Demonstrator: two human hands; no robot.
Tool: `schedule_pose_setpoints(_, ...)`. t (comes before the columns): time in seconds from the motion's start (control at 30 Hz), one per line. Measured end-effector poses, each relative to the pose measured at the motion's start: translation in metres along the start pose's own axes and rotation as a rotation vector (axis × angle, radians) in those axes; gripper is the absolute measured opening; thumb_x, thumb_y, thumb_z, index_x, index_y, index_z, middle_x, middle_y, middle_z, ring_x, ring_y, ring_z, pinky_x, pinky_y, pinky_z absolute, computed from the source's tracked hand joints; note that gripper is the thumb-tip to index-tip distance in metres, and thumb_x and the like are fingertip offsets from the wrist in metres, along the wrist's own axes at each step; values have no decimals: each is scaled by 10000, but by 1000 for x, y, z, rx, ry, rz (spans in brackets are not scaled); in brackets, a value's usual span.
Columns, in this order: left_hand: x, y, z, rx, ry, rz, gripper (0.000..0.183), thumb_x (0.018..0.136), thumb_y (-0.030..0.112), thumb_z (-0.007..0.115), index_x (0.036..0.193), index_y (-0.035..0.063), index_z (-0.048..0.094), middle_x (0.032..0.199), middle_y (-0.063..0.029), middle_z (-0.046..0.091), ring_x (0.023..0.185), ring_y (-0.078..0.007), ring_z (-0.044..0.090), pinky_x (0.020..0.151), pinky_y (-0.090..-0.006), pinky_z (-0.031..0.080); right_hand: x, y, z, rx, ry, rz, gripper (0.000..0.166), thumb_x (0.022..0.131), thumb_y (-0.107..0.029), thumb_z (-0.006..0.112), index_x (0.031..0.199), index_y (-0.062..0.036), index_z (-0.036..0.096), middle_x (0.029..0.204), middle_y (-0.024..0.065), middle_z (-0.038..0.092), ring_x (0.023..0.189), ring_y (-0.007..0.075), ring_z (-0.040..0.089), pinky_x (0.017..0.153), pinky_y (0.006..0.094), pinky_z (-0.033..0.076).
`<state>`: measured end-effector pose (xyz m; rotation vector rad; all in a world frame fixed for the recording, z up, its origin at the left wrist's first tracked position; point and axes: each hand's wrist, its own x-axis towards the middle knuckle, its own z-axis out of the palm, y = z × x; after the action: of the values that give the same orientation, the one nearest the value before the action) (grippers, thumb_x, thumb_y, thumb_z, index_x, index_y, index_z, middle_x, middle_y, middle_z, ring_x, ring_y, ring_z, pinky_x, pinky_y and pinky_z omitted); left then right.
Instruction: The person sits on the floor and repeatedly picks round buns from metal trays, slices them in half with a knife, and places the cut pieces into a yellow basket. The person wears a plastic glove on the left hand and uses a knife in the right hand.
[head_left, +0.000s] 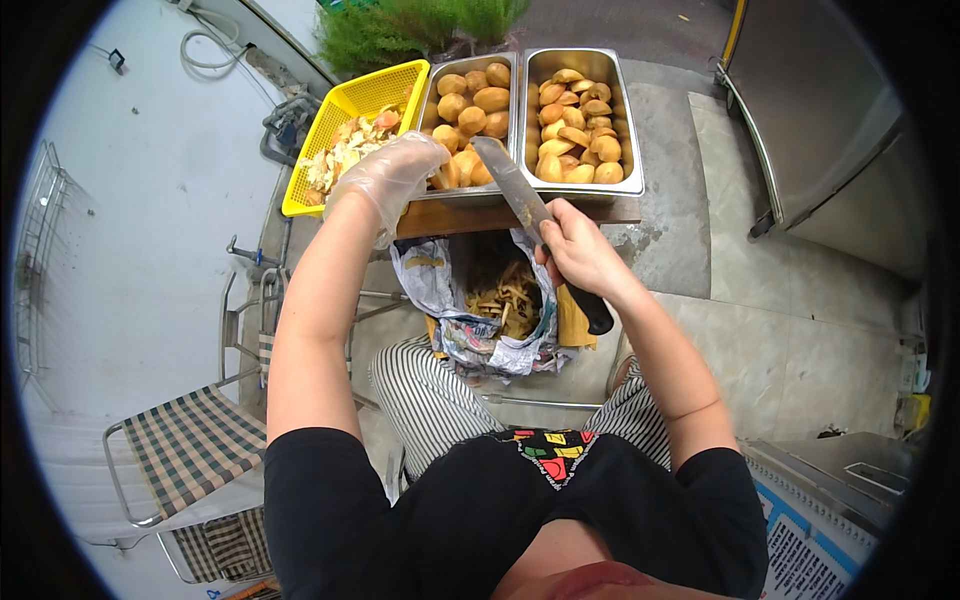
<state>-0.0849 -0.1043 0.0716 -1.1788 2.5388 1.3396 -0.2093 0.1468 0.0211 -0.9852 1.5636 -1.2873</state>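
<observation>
My left hand (401, 169), in a clear plastic glove, reaches over the near left part of a steel pan (513, 97). Its fingertips are by the peeled potato-like produce (472, 120) there, and I cannot tell whether they grip a piece. My right hand (574, 244) is bare and closed around a large kitchen knife (517, 195). The wide, smeared blade points up and left over the near edge of that pan, and the black handle sticks out below my fist. A second steel pan (636, 142) beside it holds cut, rounded pieces (574, 135) of similar produce.
A yellow plastic basket (311, 131) with pale scraps stands left of the pans. Below the wooden board (442, 217), a paper-lined bin (480, 356) between my knees holds peelings (510, 300). A checked folding chair (195, 442) is at left, a steel cabinet (817, 97) at right, green plants (420, 26) behind.
</observation>
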Motion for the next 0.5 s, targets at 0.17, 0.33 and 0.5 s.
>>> schedule_pose_setpoints(0.17, 41, -41, -8, 567, 85, 159, 400, 830, 274, 556, 1136, 17, 574, 955, -104, 598, 845, -178, 550, 759, -301, 435, -17, 21, 7, 150, -52, -5, 166, 975, -139, 364, 999, 2, 447, 650, 47, 548, 458, 106, 511, 436, 269, 442)
schedule_pose_setpoints(0.33, 16, 17, 11, 473, 87, 32, 425, 833, 252, 569, 1170, -7, 572, 1061, -144, 628, 964, -221, 588, 862, -320, 442, -28, 61, -11, 233, -37, -18, 168, 983, -139, 356, 1010, -4, 452, 684, 34, 547, 470, 80, 492, 433, 240, 434)
schedule_pose_setpoints(0.5, 19, 17, 8, 261, -39, -44, 386, 813, 229, 625, 1124, 2, 598, 969, -90, 623, 879, -183, 559, 801, -330, 444, -35, 72, -15, 318, -37, -40, 166, 981, -136, 367, 1030, -6, 457, 698, 34, 547, 474, 70, 477, 438, 234, 432)
